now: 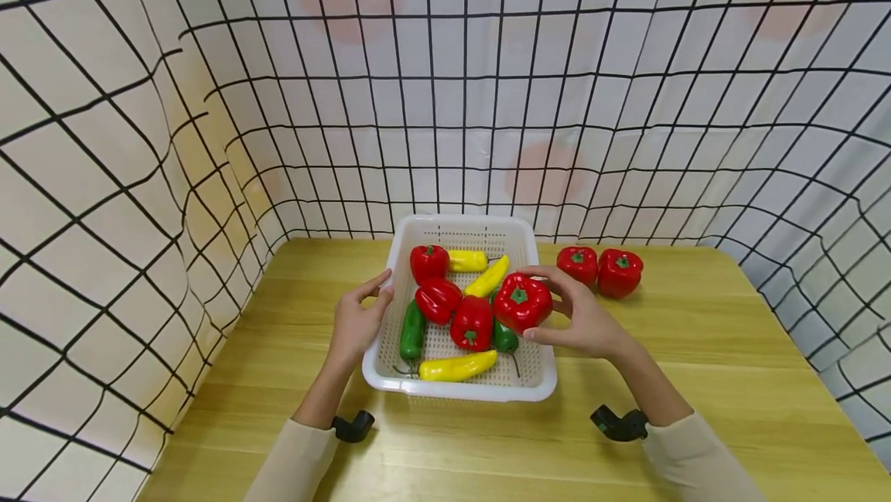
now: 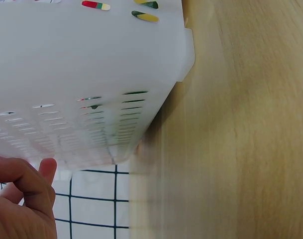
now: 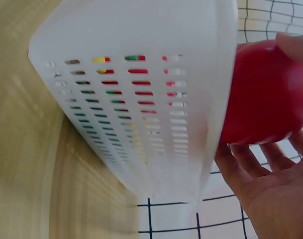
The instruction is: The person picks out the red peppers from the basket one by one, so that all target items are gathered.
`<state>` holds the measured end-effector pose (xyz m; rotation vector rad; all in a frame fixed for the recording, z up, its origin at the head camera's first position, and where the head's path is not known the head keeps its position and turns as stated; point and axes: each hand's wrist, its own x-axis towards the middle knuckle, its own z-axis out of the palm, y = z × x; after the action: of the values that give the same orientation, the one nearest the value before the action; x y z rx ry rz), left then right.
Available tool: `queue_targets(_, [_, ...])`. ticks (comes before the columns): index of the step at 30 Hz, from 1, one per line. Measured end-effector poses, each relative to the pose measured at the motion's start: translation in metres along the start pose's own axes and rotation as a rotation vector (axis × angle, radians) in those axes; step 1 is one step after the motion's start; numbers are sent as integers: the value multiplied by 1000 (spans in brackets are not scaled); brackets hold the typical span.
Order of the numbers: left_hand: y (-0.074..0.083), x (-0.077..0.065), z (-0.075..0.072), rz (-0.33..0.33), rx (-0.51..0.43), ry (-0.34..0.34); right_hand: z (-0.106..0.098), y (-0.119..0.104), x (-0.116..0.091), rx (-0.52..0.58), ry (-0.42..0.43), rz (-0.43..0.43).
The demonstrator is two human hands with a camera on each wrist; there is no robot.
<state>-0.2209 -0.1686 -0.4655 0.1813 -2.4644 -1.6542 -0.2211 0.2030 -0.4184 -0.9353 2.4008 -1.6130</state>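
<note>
My right hand [image 1: 583,322] grips a red bell pepper [image 1: 522,302] over the right rim of a white plastic basket [image 1: 480,391]. In the right wrist view the same red bell pepper [image 3: 270,94] shows beside the basket's slotted wall [image 3: 141,30], with fingers and thumb around it. My left hand [image 1: 358,322] holds the basket's left rim between thumb and fingers. Inside the basket lie several red bell peppers [image 1: 472,324], yellow chili peppers [image 1: 458,367] and green peppers [image 1: 413,332]. One green pepper [image 1: 504,338] is partly hidden under the held bell pepper.
Two more red bell peppers, one [image 1: 577,264] beside the other [image 1: 619,273], stand on the wooden table [image 1: 696,347] right of the basket, behind my right hand. A black wire grid [image 1: 452,100] with white cloth behind it encloses the table's back and sides.
</note>
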Motion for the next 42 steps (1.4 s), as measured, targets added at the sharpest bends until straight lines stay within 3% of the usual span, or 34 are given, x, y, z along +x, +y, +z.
queue_targets(10, [2,-1,-6,-21,-14,5,-25,-3,-7,40,130,27])
queue_targets(19, [2,0,-5,-16,-18,1,-48,13,-22,-44,240,99])
queue_targets(28, [1,1,-5,-21,-18,-5,-52,38,-31,-103,290,189])
queue_targets(42, [2,-1,0,-29,-21,-15,-52,72,-43,-110,326,332])
